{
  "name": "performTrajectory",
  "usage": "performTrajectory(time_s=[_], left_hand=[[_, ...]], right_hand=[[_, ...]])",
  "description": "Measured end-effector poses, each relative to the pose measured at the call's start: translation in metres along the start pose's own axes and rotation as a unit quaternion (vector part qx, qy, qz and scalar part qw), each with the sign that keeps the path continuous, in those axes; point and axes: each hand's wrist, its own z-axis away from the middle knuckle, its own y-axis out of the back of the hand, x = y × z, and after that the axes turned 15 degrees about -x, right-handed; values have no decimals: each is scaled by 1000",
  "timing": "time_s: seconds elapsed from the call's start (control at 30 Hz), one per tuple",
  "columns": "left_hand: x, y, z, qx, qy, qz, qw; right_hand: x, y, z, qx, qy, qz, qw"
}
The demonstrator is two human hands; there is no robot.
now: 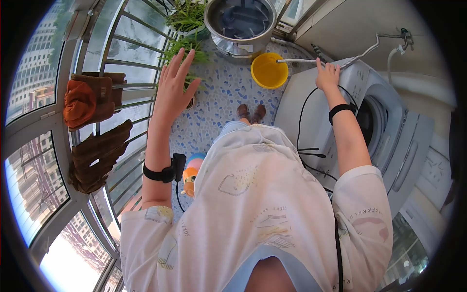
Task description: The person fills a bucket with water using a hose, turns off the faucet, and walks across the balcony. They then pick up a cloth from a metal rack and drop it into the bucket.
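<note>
Head view: we spread our left hand (pixel 177 87); our right hand (pixel 328 77) is at a slender grey flexible hose (pixel 299 61), whether pinching we cannot tell.

bucket (pixel 267 81) yel, hose (pixel 299 61) grey, flr (pixel 221 82) blue & wht mottled, washer (pixel 299 100) off-wht, plants (pixel 187 19) grn.

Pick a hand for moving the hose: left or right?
Right, likely: the right hand is at the hose, near the yellow basin. The left hand, fingers spread, is well away from both.
</note>
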Motion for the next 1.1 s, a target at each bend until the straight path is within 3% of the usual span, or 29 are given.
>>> performTrajectory(time_s=[0.57, 0.63, 1.1], left_hand=[[-63, -10, 49, -22, 43, -5, 999], [-69, -2, 54, -18, 45, -6, 999], [-90, -1, 73, 2, 75, -5, 997]], right_hand=[[6, -3, -8, -1, -5, 0, 1000], [2, 9, -4, -47, -15, -19, 999], [2, 13, -17, -118, -36, -22, 992]])
